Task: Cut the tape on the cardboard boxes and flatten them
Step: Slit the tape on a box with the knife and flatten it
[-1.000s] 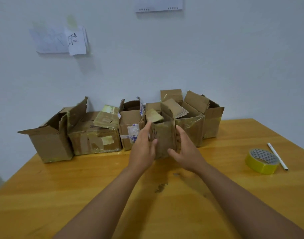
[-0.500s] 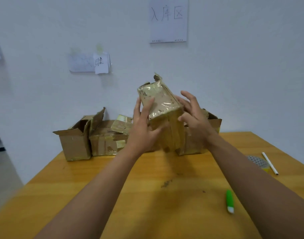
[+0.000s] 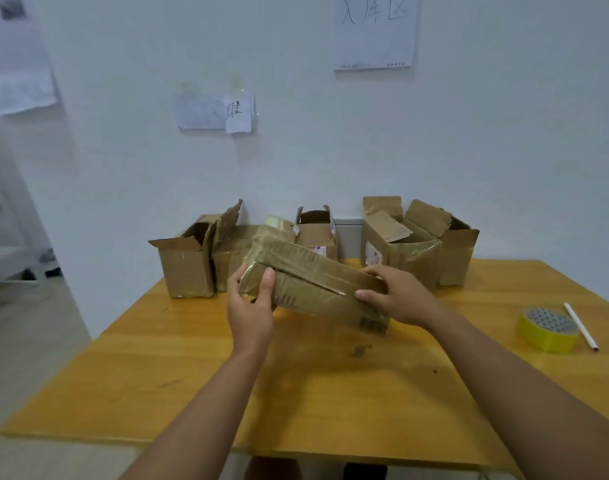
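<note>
My left hand (image 3: 249, 315) and right hand (image 3: 398, 296) each grip one end of the taped cardboard box (image 3: 311, 284), held tilted above the table (image 3: 296, 393), in front of the opened boxes (image 3: 400, 251).

soft, even indoor light — slight blur, wide-angle bending at edges.
</note>
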A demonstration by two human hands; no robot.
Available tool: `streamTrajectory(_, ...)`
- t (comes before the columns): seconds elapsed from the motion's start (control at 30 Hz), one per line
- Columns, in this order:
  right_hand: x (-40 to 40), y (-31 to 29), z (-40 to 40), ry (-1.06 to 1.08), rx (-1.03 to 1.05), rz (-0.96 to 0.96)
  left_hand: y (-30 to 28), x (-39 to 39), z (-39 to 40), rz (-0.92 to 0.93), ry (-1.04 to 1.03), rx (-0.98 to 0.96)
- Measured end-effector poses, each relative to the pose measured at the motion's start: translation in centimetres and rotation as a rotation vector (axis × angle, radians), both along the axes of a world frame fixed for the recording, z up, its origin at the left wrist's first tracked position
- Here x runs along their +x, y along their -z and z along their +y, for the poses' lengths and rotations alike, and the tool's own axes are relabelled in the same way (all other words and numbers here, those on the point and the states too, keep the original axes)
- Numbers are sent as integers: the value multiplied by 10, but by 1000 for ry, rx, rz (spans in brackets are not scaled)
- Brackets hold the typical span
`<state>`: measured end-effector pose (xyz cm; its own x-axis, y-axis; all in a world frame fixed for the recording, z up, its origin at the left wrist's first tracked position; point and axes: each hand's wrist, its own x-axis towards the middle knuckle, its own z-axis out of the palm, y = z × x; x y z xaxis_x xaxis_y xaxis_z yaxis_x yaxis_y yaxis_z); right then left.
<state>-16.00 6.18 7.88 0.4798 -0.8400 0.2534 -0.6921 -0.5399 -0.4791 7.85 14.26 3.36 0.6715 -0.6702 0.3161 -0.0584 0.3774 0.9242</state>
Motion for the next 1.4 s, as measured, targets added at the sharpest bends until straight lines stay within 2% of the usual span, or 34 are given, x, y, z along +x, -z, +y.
streamTrajectory(0.13,10,8,-5,58,-83,-51,30,16,-9,106,-73,174)
streamTrajectory(0.27,19,0,-16,144,-70,-221,21,21,-17,-41,-235,320)
streamTrajectory(0.33,22,-8,-24,187,-15,-261,15,24,-22,-82,-214,275)
streamTrajectory(0.4,26,-15,-30,208,63,-228,13,23,-24,-49,-142,243)
streamTrajectory(0.47,29,-17,-37,223,120,-237,17,20,-26,-46,-129,291)
streamTrajectory(0.57,31,-14,-42,234,152,-363,28,18,-29,-35,-149,348)
streamTrajectory(0.67,25,-4,-41,220,169,-483,31,16,-33,-48,-160,345)
streamTrajectory(0.93,5,18,-31,103,302,-647,29,13,-39,-109,-178,339)
streamTrajectory(1.1,-5,25,-27,77,267,-592,18,7,-42,-83,-186,237)
streamTrajectory(1.3,-3,6,-10,66,219,-674,-22,1,-43,-198,-176,106)
streamTrajectory(1.4,2,4,4,70,244,-702,-44,2,-45,-197,-156,64)
